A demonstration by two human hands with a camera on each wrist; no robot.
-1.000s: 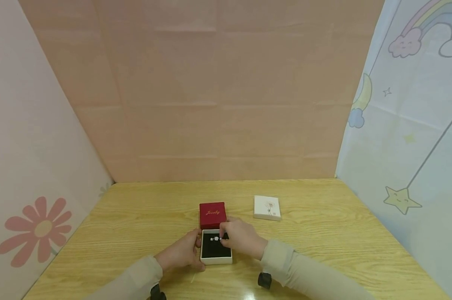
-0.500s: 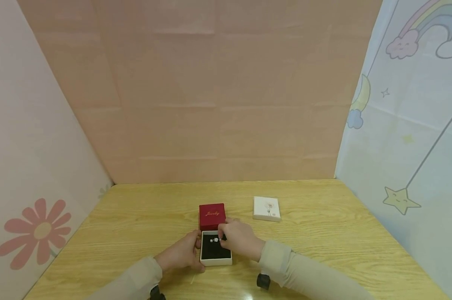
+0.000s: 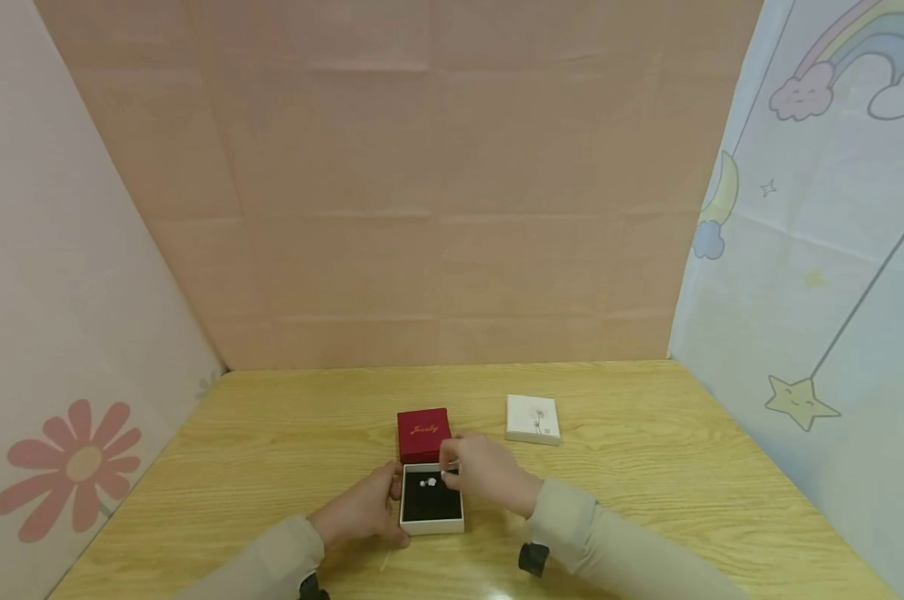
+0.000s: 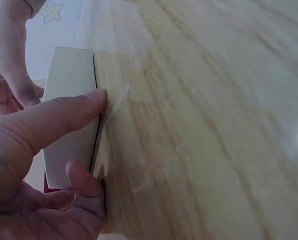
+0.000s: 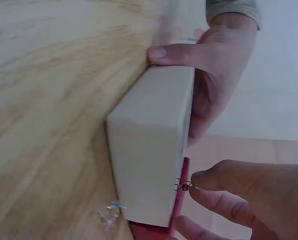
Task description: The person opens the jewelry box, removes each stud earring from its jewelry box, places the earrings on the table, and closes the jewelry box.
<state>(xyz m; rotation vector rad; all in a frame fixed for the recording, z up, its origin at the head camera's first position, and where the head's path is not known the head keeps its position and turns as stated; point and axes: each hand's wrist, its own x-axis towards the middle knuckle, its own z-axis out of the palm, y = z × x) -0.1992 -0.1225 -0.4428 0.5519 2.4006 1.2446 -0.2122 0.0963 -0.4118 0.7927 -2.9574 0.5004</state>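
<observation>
An open white jewelry box (image 3: 432,527) with a black insert (image 3: 431,505) stands on the table. My left hand (image 3: 365,505) grips its near left corner, thumb along the front wall (image 4: 69,145) and fingers at the side. Over the far right part of the insert, my right hand (image 3: 491,475) pinches a tiny earring (image 5: 185,187) between thumb and forefinger. Thin wire and a dark metal bit show on it in the right wrist view, close to the box's open face. Small shiny white jewelry pieces (image 3: 427,482) lie on the insert, left of the right fingertips.
A red box (image 3: 423,433) with gold lettering sits right behind the white one. Farther right lies a white lid (image 3: 532,417) with a flower print. A clear plastic strip (image 4: 119,102) is on the table by the left thumb. Patterned cloth walls enclose the table.
My right fingertips have lifted slightly off the insert and moved a little right, with the earring between them. The left hand keeps its hold on the box.
</observation>
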